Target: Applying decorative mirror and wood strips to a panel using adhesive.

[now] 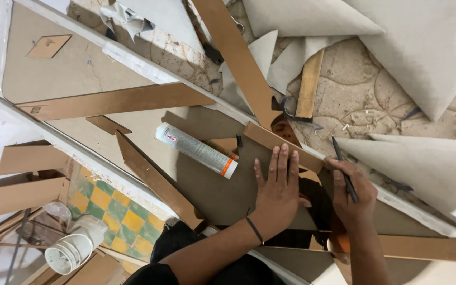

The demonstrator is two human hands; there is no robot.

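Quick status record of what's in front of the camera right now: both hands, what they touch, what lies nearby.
left hand: flat, fingers spread, pressing a brown board piece
right hand: grips a dark pencil, tip pointing up and away
wrist: dark band on the left
sealant tube: lying on the panel, orange end toward the left hand, apart from it
brown strips: several, laid at angles across the framed panel
floor: grey sheets, wood offcut
lower left: white plastic pipe fitting
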